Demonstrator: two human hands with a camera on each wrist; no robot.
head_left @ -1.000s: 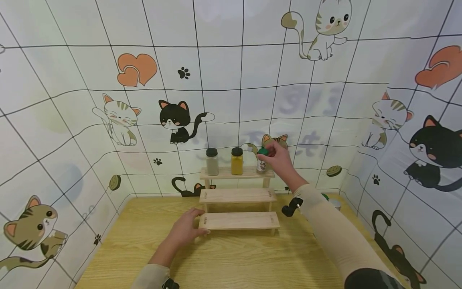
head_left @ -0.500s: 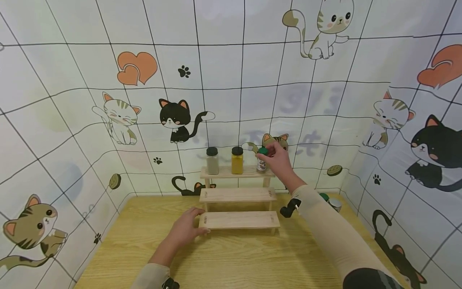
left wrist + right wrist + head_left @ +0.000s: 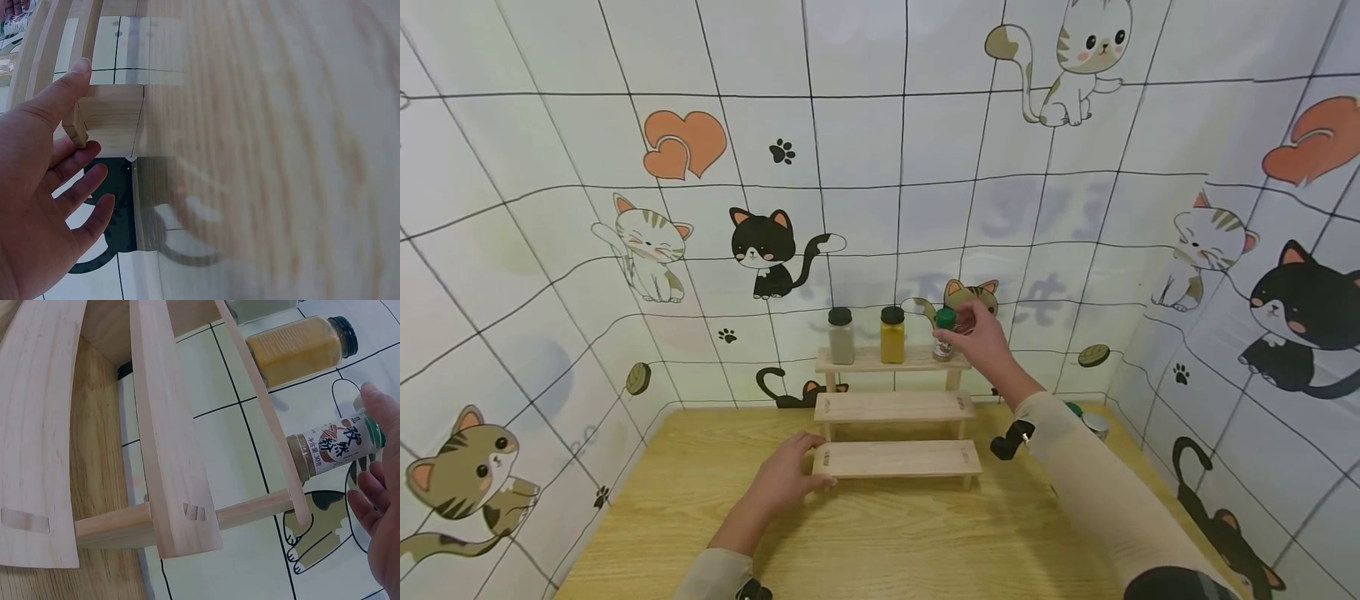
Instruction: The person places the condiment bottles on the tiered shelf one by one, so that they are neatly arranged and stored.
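Note:
A three-step wooden shelf [image 3: 895, 406] stands on the table against the wall. My left hand [image 3: 784, 475] holds the left end of its lowest step. In the left wrist view, the thumb and index finger straddle the board end while the other fingers spread loosely. On the top step, at the right, a small seasoning shaker [image 3: 337, 445] with a green cap and printed white label stands upright. My right hand [image 3: 985, 337] is around its cap, thumb and fingers spread apart. In the right wrist view, the thumb is close to the cap; whether it touches is unclear.
A jar of yellow powder [image 3: 892, 336] and a jar of pale grey contents [image 3: 841, 337], both black-lidded, share the top step. Behind my right forearm, a green lid [image 3: 1075, 409] and a silver-topped container [image 3: 1096, 425] stand partly hidden. Cat-patterned walls enclose the wooden table [image 3: 880, 533].
My right hand's fingers have loosened around the green cap, and more of the cap shows. The right forearm has shifted slightly to the right. My left hand stays on the lowest step.

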